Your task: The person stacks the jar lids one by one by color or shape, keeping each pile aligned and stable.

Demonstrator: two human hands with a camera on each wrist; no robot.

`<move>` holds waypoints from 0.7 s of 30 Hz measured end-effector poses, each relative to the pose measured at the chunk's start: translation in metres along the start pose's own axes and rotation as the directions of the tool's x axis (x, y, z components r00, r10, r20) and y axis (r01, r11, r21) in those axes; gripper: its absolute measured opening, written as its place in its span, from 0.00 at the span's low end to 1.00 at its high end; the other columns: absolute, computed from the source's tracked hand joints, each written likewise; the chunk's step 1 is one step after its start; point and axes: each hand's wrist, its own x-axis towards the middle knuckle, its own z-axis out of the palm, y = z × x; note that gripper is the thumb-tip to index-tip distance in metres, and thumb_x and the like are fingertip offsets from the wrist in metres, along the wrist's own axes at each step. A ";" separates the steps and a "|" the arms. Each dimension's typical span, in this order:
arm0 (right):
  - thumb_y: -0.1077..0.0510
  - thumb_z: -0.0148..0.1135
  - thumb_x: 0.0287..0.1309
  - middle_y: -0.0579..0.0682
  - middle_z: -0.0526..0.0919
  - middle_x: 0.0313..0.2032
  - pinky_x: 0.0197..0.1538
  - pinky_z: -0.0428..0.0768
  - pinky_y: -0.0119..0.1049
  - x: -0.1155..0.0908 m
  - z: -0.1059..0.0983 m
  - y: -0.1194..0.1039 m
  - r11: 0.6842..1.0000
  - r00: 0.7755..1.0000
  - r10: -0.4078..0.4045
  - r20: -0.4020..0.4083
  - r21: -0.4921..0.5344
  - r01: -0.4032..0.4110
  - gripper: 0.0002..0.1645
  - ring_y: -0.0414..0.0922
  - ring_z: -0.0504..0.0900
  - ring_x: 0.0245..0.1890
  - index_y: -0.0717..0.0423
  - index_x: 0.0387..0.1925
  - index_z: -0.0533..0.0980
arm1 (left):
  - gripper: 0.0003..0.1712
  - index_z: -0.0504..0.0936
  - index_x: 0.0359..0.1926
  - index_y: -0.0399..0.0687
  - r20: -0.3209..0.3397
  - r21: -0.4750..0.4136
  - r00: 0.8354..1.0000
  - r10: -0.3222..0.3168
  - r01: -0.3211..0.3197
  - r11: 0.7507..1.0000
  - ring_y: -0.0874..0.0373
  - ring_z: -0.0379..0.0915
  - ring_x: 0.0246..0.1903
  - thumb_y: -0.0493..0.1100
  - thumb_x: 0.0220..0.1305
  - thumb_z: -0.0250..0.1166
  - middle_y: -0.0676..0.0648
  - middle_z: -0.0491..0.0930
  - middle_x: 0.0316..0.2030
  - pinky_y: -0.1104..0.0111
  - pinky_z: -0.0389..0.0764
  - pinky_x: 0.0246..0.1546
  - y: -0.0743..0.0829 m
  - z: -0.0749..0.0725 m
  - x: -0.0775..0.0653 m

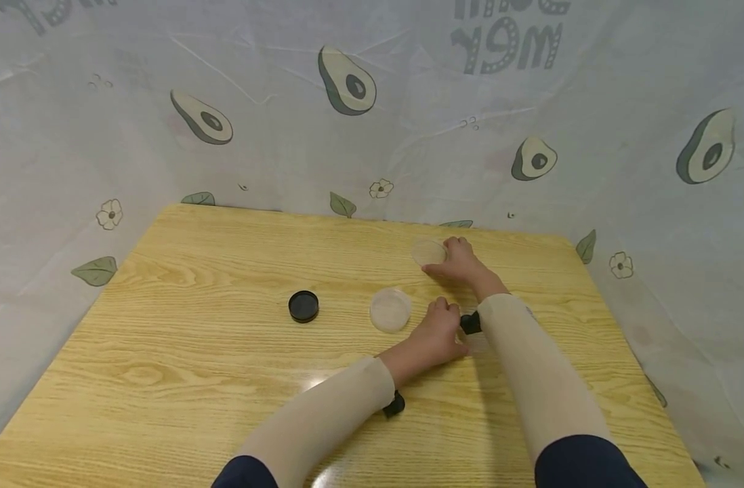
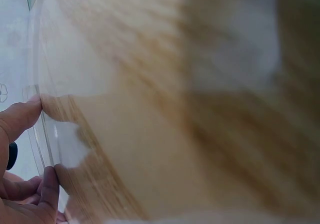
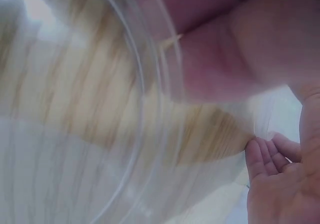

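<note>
My right hand (image 1: 463, 263) pinches a thin clear round dish (image 1: 427, 251) by its edge at the far right of the table. Nearer me, my left hand (image 1: 434, 335) grips another clear plastic dish (image 1: 478, 341), mostly hidden by the right forearm. Its rim shows close up between thumb and fingers in the left wrist view. In the right wrist view the left hand's dish (image 3: 145, 109) is large and blurred, with the right hand (image 3: 274, 174) behind. A third clear round dish (image 1: 391, 310) lies on the table left of both hands.
A small black round dish (image 1: 303, 306) lies farther left on the wooden table (image 1: 183, 352). A pale curtain printed with avocados (image 1: 347, 81) hangs along the back and sides. Small black devices (image 1: 394, 405) sit at both wrists.
</note>
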 end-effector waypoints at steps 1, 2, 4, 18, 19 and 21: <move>0.43 0.69 0.66 0.73 0.62 0.70 0.72 0.68 0.63 -0.001 -0.001 0.002 1.000 1.000 -0.003 0.001 0.004 0.003 0.52 0.66 0.65 0.66 0.73 0.74 0.58 | 0.34 0.75 0.58 0.40 0.000 0.000 1.000 0.002 -0.002 1.000 0.54 0.67 0.51 0.58 0.64 0.75 0.43 0.72 0.51 0.72 0.76 0.48 0.000 0.000 0.000; 0.43 0.70 0.65 0.73 0.62 0.70 0.72 0.69 0.63 -0.002 -0.001 0.004 1.000 1.000 -0.007 0.003 0.005 0.007 0.53 0.66 0.65 0.66 0.73 0.74 0.58 | 0.34 0.75 0.57 0.40 -0.002 -0.003 1.000 0.001 -0.001 1.000 0.54 0.66 0.50 0.59 0.64 0.75 0.43 0.72 0.51 0.71 0.76 0.48 0.001 0.001 -0.001; 0.43 0.71 0.64 0.73 0.62 0.70 0.72 0.69 0.63 -0.003 -0.002 0.007 1.000 1.000 -0.012 0.003 0.013 0.012 0.54 0.65 0.66 0.67 0.72 0.75 0.58 | 0.34 0.75 0.57 0.40 -0.005 -0.006 1.000 -0.004 0.003 1.000 0.53 0.66 0.51 0.59 0.63 0.75 0.43 0.72 0.51 0.71 0.77 0.48 0.001 0.001 0.000; 0.41 0.72 0.63 0.68 0.67 0.59 0.51 0.73 0.52 -0.032 -0.010 0.026 0.997 0.997 -0.060 -0.044 0.045 0.061 0.55 0.56 0.70 0.48 0.69 0.77 0.58 | 0.37 0.74 0.58 0.40 0.005 0.043 0.999 -0.045 0.044 0.998 0.53 0.68 0.53 0.61 0.62 0.75 0.42 0.72 0.53 0.72 0.78 0.51 0.003 0.005 0.003; 0.42 0.72 0.63 0.68 0.67 0.59 0.52 0.74 0.52 -0.035 -0.011 0.028 0.996 0.997 -0.066 -0.046 0.052 0.068 0.55 0.57 0.70 0.49 0.69 0.77 0.57 | 0.37 0.74 0.59 0.40 0.008 0.051 0.999 -0.047 0.047 0.998 0.53 0.68 0.54 0.62 0.63 0.75 0.42 0.72 0.54 0.72 0.79 0.51 0.003 0.004 0.003; 0.43 0.72 0.64 0.69 0.66 0.60 0.54 0.75 0.54 -0.041 -0.013 0.030 0.994 0.996 -0.079 -0.051 0.073 0.082 0.55 0.58 0.71 0.51 0.70 0.76 0.58 | 0.38 0.74 0.60 0.40 0.009 0.060 0.998 -0.055 0.054 0.997 0.53 0.69 0.55 0.62 0.62 0.75 0.42 0.72 0.55 0.72 0.79 0.52 0.004 0.004 0.004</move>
